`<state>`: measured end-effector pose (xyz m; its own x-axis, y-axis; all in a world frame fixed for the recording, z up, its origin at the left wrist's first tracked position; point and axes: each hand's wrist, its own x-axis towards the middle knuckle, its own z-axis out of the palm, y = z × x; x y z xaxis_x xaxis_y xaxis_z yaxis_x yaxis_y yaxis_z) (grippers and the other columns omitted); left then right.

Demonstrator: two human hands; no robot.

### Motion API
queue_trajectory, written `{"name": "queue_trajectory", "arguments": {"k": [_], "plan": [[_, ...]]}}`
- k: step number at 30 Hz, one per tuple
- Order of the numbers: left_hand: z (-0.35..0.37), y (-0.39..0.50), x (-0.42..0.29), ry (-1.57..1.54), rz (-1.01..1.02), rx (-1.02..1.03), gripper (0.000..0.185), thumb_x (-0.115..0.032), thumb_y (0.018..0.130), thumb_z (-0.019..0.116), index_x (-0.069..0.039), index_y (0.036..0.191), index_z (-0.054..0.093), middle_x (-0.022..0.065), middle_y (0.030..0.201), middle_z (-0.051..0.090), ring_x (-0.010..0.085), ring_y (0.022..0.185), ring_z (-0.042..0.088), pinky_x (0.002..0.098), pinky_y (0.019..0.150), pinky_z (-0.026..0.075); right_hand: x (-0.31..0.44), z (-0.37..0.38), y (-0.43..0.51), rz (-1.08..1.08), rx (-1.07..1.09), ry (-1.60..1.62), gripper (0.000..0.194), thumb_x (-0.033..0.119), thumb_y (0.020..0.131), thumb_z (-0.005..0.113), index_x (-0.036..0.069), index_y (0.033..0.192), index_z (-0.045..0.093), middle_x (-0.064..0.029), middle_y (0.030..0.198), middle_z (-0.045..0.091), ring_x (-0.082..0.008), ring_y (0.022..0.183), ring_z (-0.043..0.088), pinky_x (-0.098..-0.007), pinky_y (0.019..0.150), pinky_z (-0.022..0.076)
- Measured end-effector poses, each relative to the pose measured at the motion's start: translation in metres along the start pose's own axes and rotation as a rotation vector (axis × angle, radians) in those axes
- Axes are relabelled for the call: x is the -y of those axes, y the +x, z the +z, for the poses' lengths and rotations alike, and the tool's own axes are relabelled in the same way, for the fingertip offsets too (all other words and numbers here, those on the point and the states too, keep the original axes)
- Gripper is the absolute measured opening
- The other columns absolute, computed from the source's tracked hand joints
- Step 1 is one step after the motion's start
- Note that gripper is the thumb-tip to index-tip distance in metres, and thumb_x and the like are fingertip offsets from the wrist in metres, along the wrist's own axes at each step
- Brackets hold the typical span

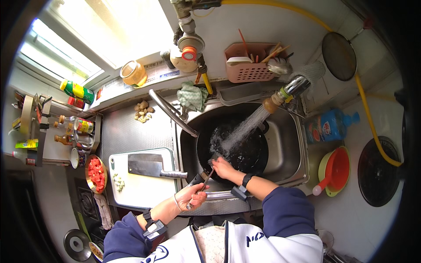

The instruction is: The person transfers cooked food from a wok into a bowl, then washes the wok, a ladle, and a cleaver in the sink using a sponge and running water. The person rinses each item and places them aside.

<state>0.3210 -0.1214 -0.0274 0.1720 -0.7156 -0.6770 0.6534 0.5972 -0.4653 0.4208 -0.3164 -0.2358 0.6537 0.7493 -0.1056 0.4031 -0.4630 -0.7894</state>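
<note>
My left hand (193, 196) is closed around the handle of a slim metal utensil (208, 179), beside the black handle of a wok (196, 180). My right hand (224, 169) grips the utensil's far end over the wok's near rim. Something small and greyish shows at those fingertips; its kind is unclear. The dark wok (253, 156) sits in the left part of a stainless steel sink (284, 144). Water pours into it from a faucet (296, 86) with a hose-like nozzle, and the wok's bottom is partly hidden by splashing.
Left of the sink, a cleaver (144, 164) lies on a white cutting board (141, 192) with chopped pale pieces (118, 181). A bowl of cut tomato (95, 174) stands farther left. A second curved spout (171, 111) overhangs the sink. At right are a blue bottle (332, 125) and a red ladle (338, 169).
</note>
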Motion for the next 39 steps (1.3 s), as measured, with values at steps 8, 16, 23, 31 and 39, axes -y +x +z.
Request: {"name": "queue_trajectory", "arguments": {"k": [8, 16, 23, 31, 39], "plan": [[0.003, -0.005, -0.002, -0.079, 0.024, -0.003, 0.024, -0.028, 0.101, 0.036, -0.006, 0.101, 0.047, 0.0014, 0.07, 0.041, 0.0073, 0.047, 0.035, 0.0213, 0.034, 0.028, -0.045, -0.035, 0.01, 0.312, 0.163, -0.313, 0.026, 0.024, 0.084, 0.055, 0.009, 0.104, 0.065, -0.0195, 0.093, 0.064, -0.0376, 0.092, 0.06, -0.0431, 0.082, 0.049], [-0.011, -0.012, 0.011, 1.113, 0.545, -0.419, 0.025, -0.016, 0.097, 0.044, -0.005, 0.119, 0.042, 0.0027, 0.077, 0.046, 0.0092, 0.046, 0.037, 0.0276, 0.034, 0.032, -0.039, -0.166, -0.051, 0.76, -1.095, 0.438, 0.041, 0.042, 0.085, 0.065, 0.003, 0.096, 0.063, -0.0118, 0.085, 0.065, -0.0247, 0.081, 0.062, -0.0339, 0.073, 0.0469], [-0.052, -0.042, 0.016, 1.887, 0.93, -0.841, 0.03, -0.016, 0.085, 0.058, 0.0, 0.107, 0.047, 0.0197, 0.074, 0.061, 0.0367, 0.068, 0.062, 0.0419, 0.064, 0.048, -0.06, -0.306, -0.085, 0.706, -1.234, 0.473, 0.045, 0.048, 0.091, 0.054, 0.003, 0.085, 0.06, -0.0047, 0.065, 0.057, -0.0182, 0.052, 0.051, -0.0346, 0.053, 0.0414], [-0.061, -0.043, 0.036, 2.0, 1.322, -1.007, 0.029, -0.015, 0.079, 0.068, -0.003, 0.098, 0.049, 0.0172, 0.094, 0.056, 0.0377, 0.086, 0.055, 0.0426, 0.074, 0.044, -0.037, -0.145, -0.042, 0.678, -0.698, 0.437, 0.034, 0.04, 0.089, 0.061, 0.006, 0.089, 0.061, -0.0069, 0.074, 0.062, -0.0198, 0.064, 0.061, -0.0334, 0.059, 0.0514], [-0.071, -0.039, 0.026, 2.002, 1.403, -1.135, 0.029, -0.014, 0.073, 0.072, -0.005, 0.094, 0.054, 0.0101, 0.103, 0.058, 0.0307, 0.096, 0.054, 0.0421, 0.087, 0.036, -0.037, -0.036, -0.008, 0.422, 0.081, -0.487, 0.023, 0.017, 0.084, 0.057, 0.012, 0.105, 0.063, -0.0195, 0.108, 0.053, -0.0366, 0.098, 0.057, -0.0464, 0.082, 0.0502]]}}
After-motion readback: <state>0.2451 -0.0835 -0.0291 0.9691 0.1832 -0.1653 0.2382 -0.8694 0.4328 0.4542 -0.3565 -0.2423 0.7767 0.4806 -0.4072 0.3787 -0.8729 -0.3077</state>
